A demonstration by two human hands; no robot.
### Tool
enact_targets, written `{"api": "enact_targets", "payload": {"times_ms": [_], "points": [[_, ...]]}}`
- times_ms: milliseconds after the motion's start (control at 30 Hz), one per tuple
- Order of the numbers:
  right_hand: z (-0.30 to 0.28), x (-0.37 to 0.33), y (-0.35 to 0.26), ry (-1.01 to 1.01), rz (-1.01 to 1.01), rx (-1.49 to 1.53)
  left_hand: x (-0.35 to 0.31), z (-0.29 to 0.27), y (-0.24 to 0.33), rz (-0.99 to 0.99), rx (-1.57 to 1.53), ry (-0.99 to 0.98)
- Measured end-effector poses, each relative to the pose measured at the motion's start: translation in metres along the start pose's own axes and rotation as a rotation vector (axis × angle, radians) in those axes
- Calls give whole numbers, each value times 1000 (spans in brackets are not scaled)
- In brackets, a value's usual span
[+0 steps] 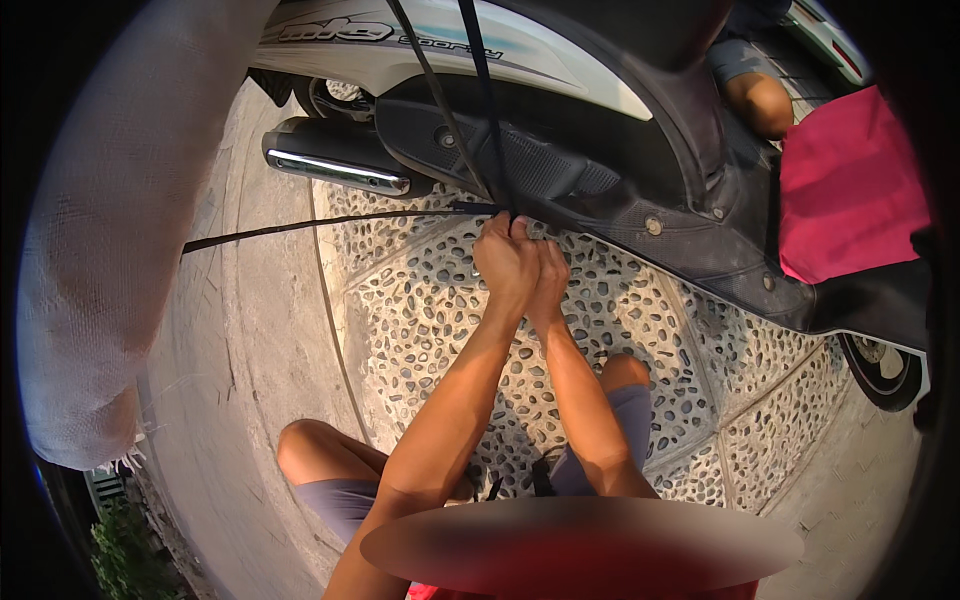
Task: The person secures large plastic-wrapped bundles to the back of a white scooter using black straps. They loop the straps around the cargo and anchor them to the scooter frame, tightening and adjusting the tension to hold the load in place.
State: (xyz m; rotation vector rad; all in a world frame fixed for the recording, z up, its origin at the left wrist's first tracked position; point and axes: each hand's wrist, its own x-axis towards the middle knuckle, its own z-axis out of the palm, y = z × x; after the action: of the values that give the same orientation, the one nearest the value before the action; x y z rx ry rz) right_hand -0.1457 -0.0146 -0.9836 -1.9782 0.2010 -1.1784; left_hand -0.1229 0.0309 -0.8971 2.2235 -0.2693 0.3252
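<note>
My left hand (505,258) and my right hand (547,275) meet beside the scooter's footboard, fingers pinched together where several black straps come together. One thin black strap (330,222) runs left from my fingers to a big pale woven sack (120,230). Two more lengths of black strap (484,95) rise from the same spot past the upper edge. My fingers hide the exact join, so I cannot tell whether it is a knot or a hook. Just beyond my hands is the scooter (590,70), white and dark grey, with a ridged black footboard (550,165).
The scooter's exhaust (335,165) with its shiny guard lies left of the footboard. A bright pink bag (845,190) sits on the scooter at the right. Another person's knee (760,105) shows behind it. Below lies pebbled paving (430,350); my bent knees frame my forearms.
</note>
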Motion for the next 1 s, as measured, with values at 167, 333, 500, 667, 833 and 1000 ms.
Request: {"api": "enact_targets", "payload": {"times_ms": [167, 333, 500, 667, 833, 1000], "points": [[-1, 0, 11, -23, 160, 102, 3, 1, -6, 34, 66, 31], [-2, 18, 9, -190, 127, 281, 20, -10, -8, 219, 234, 4], [2, 21, 11, -366, 606, 650, 26, -14, -11, 12, 229, -137], [7, 15, 34, -332, -61, 60, 29, -16, -19, -34, 149, -221], [10, 23, 43, -329, -175, 53, 32, -15, -18, -35, 265, -226], [1, 29, 37, -395, -161, -13, 22, -18, -12, 206, 136, 50]]}}
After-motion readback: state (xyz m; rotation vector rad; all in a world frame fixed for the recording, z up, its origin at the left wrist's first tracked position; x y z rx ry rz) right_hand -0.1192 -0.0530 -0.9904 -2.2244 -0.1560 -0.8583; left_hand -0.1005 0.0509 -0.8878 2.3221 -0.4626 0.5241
